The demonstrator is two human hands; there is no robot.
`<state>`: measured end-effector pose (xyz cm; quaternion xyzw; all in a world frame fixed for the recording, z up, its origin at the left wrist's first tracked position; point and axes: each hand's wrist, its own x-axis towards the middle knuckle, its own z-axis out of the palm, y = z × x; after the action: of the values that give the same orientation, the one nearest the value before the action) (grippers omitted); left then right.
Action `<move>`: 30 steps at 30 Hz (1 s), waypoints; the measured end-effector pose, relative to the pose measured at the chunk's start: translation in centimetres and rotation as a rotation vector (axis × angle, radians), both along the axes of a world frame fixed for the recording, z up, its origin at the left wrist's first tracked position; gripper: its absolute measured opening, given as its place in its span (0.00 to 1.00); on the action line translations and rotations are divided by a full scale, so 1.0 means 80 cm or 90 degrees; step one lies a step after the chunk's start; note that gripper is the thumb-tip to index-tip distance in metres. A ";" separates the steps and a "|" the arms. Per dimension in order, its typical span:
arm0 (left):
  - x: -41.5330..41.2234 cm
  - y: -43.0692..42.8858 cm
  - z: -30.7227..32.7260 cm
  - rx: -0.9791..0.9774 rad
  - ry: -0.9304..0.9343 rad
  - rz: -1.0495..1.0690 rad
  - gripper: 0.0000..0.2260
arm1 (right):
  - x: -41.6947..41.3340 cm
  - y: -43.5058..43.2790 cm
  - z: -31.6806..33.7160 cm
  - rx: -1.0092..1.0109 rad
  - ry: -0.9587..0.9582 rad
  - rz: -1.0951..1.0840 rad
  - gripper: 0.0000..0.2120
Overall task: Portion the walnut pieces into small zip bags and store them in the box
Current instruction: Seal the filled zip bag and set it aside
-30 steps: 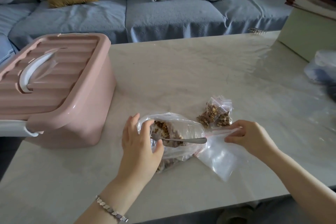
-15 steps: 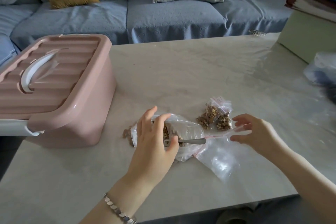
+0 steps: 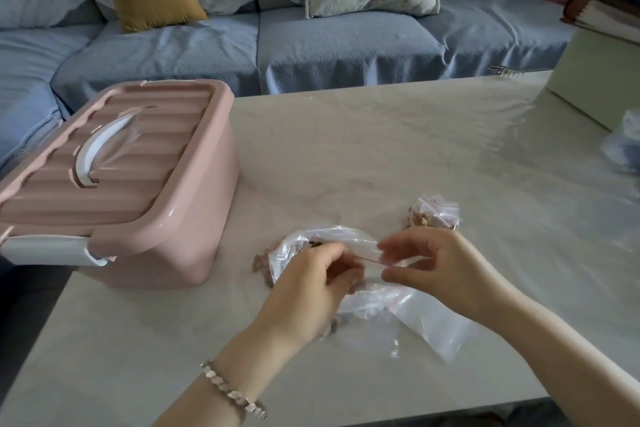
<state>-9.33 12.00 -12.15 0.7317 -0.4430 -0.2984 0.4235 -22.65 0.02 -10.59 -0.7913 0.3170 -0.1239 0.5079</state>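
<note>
A small empty zip bag [image 3: 429,322] with a red seal line is held just above the table between both hands. My left hand [image 3: 308,288] pinches its mouth from the left and my right hand [image 3: 436,270] pinches it from the right. Behind my left hand lies the big clear bag of walnut pieces [image 3: 298,246], its mouth toward the right; a few loose walnut bits [image 3: 259,260] show at its left end. A filled small zip bag [image 3: 434,217] lies beyond my right hand. The pink box [image 3: 166,218] with its lid shut stands at the left. The spoon is hidden.
The pale table [image 3: 381,149] ends close to me at the front. A green box [image 3: 595,80] with books on top stands at the far right, and a clear plastic bundle [image 3: 623,146] lies at the right edge. A blue sofa with cushions runs behind.
My left hand left the big walnut bag and came right to the empty small bag. Both hands now pinch that bag's mouth and have raised it.
</note>
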 end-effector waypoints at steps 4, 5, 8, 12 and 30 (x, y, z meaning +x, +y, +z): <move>0.013 0.008 0.001 -0.008 -0.164 -0.007 0.04 | 0.013 0.005 0.009 -0.045 0.045 0.039 0.13; 0.016 0.009 0.001 -0.025 -0.188 0.000 0.04 | 0.017 0.007 0.011 -0.037 0.038 0.036 0.13; 0.022 0.009 -0.005 -0.110 -0.341 0.109 0.04 | 0.027 0.014 0.010 0.032 -0.032 -0.028 0.12; 0.004 0.018 0.002 -0.144 -0.263 0.209 0.10 | 0.037 0.026 0.009 0.137 -0.073 -0.094 0.09; 0.006 0.033 0.011 -0.045 0.100 0.081 0.11 | 0.042 0.045 0.007 0.233 -0.014 -0.017 0.09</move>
<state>-8.88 14.67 -11.26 0.7174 -0.3709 -0.3118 0.5006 -19.25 3.60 -10.04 -0.6797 0.3390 -0.0798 0.6455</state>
